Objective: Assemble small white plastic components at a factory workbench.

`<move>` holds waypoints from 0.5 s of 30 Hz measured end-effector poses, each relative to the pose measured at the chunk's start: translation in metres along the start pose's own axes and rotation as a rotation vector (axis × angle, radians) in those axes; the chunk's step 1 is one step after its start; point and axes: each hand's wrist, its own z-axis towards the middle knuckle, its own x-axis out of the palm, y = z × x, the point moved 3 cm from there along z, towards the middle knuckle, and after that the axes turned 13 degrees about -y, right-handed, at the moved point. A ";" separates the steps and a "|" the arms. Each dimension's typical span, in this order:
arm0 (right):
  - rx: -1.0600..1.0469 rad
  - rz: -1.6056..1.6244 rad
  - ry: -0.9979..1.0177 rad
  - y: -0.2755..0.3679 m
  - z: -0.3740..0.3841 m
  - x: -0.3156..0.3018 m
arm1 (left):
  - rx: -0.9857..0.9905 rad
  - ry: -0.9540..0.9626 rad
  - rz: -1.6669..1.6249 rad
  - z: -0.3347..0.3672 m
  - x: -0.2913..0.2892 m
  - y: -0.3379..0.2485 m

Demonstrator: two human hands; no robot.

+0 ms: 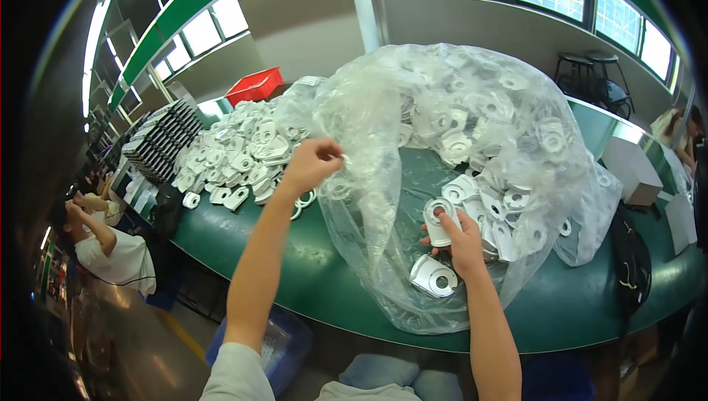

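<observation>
My right hand (463,245) grips a flat white plastic part (437,222) with a round hole, thumb across its face. Just below it, another white part with a ring-shaped opening (435,277) lies on the bag's plastic. A big clear plastic bag (369,202), its mouth spread toward me, holds many such parts (509,209). My left hand (316,164) hovers at the bag's left side with fingers curled together; whether they pinch the film or a small piece is unclear. Left of the bag spreads a heap of loose white parts (240,158).
The work surface is a green table (221,235). Stacked dark trays (162,143) and a red bin (254,85) stand at the far left. A white box (632,171) and black bag (630,253) are at right. People sit at both sides; a blue tub (291,349) is below.
</observation>
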 end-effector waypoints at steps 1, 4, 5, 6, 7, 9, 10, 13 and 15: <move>0.009 0.021 0.015 -0.001 0.001 -0.003 | 0.143 -0.022 0.047 -0.007 0.020 -0.007; 0.025 0.039 -0.003 -0.002 0.001 -0.002 | 0.143 -0.062 0.002 -0.028 0.063 -0.023; 0.043 0.063 -0.011 -0.002 0.001 -0.003 | 0.075 -0.080 -0.103 -0.033 0.075 -0.024; 0.041 0.072 0.001 -0.005 0.003 -0.005 | 0.076 -0.077 -0.113 -0.041 0.087 -0.028; 0.039 0.065 -0.005 -0.005 0.004 -0.006 | -0.021 -0.084 -0.174 -0.048 0.097 -0.029; 0.077 0.122 0.001 -0.007 0.004 -0.004 | -0.120 -0.090 -0.241 -0.057 0.109 -0.025; 0.077 0.108 0.005 -0.006 0.002 -0.002 | -0.097 -0.067 -0.273 -0.062 0.112 -0.023; 0.073 0.097 -0.022 -0.004 0.003 0.000 | -0.060 -0.043 -0.392 -0.066 0.119 -0.008; 0.078 0.086 -0.023 -0.006 0.004 -0.002 | -0.179 0.059 -0.401 -0.069 0.122 -0.001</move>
